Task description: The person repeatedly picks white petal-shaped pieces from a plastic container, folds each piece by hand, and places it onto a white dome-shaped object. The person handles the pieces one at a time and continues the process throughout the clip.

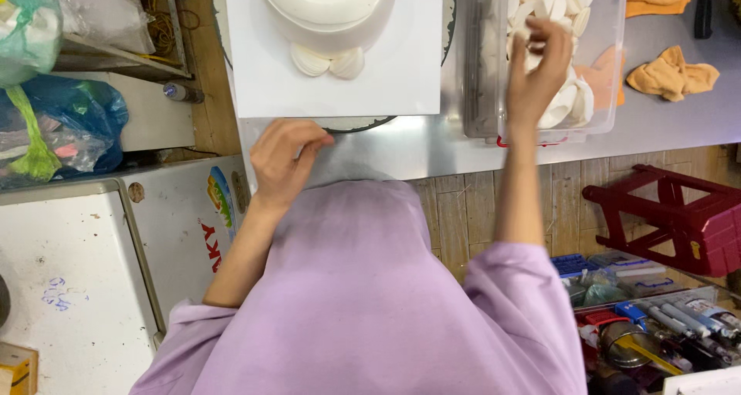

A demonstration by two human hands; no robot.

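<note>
White cake (pixel 324 5) stood half-trimmed with shell-shaped pieces (pixel 328 61).
Right hand (pixel 536 74) pinched a white piece over the clear tub (pixel 482 71); left hand (pixel 284 159), fingers curled and empty, rested by the turntable edge (pixel 355 124).

The grey metal surface (pixel 432 144) looks brushed and smooth with a dull sheen, and on it a square white board (pixel 262 78), matt like card, carries a round white cake (pixel 328 9) with a smooth, satiny coat. The clear plastic box (pixel 482 63) is glossy and see-through, holding pale shell-shaped pieces (pixel 567 101) with a soft, waxy finish. The orange cloths (pixel 671 74) look soft and crumpled, the red stool (pixel 679 217) is shiny moulded plastic, and the floor (pixel 463 217) shows worn matt wood planks.
</note>
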